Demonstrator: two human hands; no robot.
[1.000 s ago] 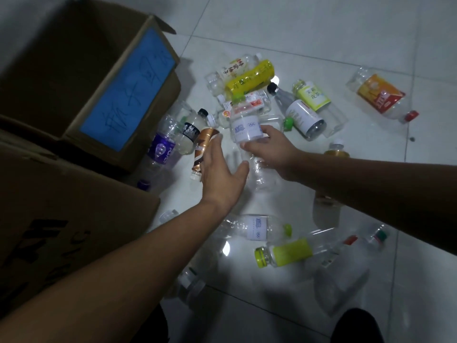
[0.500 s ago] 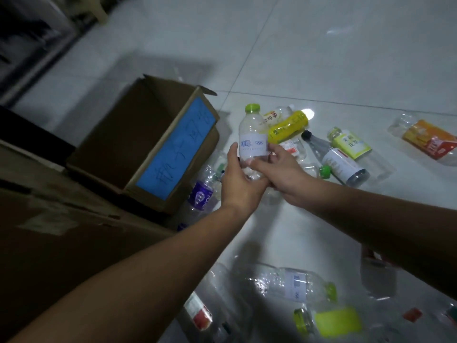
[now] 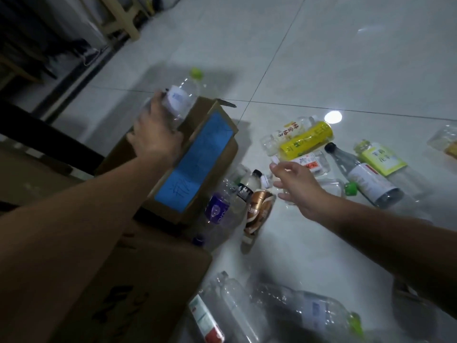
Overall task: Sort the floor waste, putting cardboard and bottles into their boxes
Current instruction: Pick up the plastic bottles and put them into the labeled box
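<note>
My left hand (image 3: 154,134) grips a clear plastic bottle (image 3: 181,97) with a white label and a green cap, tilted above the open cardboard box (image 3: 215,154) that bears a blue label. My right hand (image 3: 296,185) hovers open and empty over the bottles scattered on the tiled floor. Just in front of it lie a yellow bottle (image 3: 306,141), a brown-gold bottle (image 3: 258,212) and a purple-labelled bottle (image 3: 217,209).
A second, larger cardboard box (image 3: 138,288) stands at the lower left. More clear bottles (image 3: 306,313) lie near the bottom edge, and a dark-capped bottle (image 3: 363,175) at the right. Wooden furniture legs (image 3: 123,18) stand at the far left.
My left hand has taken the green-capped bottle from both hands and carried it left and up, over the blue-labelled box. My right hand let go and drew back toward the floor bottles.
</note>
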